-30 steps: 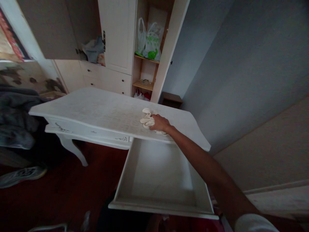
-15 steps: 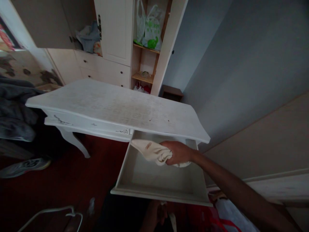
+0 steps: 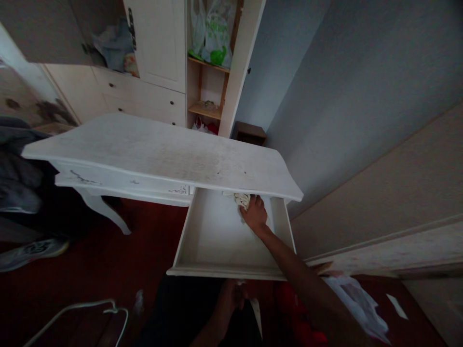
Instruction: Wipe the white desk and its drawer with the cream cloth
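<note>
Head camera, and what I notice first is the right hand (image 3: pixel 256 215) stretched deep into the open white drawer (image 3: pixel 213 236), its fingers closed on a bunched cream cloth (image 3: pixel 241 200). That cloth sits toward the back of the drawer, just below the front edge of the white surface (image 3: pixel 144 140), which is smudged grey across its middle. I'd judge the cloth light, soft and limp, with nothing fragile about it; it should fold easily into corners, and is best held by its gathered middle, palm over the wad, so no loose end trails. Below the drawer's front hangs the left hand (image 3: pixel 232 295), dim; whether its fingers grip anything, I cannot tell.
</note>
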The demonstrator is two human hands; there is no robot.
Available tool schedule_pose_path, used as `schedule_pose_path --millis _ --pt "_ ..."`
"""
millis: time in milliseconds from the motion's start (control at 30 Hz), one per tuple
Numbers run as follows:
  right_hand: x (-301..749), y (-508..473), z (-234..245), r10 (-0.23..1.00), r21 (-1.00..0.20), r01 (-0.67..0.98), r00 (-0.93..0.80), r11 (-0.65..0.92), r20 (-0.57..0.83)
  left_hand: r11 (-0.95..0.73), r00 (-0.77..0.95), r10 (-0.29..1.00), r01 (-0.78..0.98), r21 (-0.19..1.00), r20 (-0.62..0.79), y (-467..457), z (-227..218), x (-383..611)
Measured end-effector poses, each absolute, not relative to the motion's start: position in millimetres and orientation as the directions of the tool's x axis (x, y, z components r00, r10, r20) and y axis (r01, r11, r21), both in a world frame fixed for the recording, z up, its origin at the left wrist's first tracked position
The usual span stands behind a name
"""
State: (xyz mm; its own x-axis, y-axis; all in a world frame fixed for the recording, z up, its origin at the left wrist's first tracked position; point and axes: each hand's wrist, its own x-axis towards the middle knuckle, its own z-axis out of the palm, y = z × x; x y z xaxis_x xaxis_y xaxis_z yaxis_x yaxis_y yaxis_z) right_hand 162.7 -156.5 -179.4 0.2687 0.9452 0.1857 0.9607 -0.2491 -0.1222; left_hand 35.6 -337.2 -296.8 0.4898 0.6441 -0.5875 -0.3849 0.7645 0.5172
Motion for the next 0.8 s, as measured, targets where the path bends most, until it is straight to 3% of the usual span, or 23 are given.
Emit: schedule_pose_path --millis 200,367,600,800 --pt "102 -128 -176 0.943 -0.155 0.950 0.295 -0.271 0.157 0.733 0.470 0.679 -0.388 0.559 -0.564 -336 -290 41" --pt "31 -121 -181 0.986 -0.130 0.988 -0.064 0.084 0.151 0.760 0.508 0.640 -0.306 0.574 -0.576 -333 -286 40" --pt "26 -120 -166 0.954 -0.090 0.951 -0.286 0.294 0.091 0.666 0.449 0.739 -0.376 0.644 -0.502 -341 -274 30" --pt "52 -158 -161 0.842 -0.073 0.841 -0.539 0.536 -0.026 0.658 0.453 0.749 -0.420 0.625 -0.484 -344 -269 30"
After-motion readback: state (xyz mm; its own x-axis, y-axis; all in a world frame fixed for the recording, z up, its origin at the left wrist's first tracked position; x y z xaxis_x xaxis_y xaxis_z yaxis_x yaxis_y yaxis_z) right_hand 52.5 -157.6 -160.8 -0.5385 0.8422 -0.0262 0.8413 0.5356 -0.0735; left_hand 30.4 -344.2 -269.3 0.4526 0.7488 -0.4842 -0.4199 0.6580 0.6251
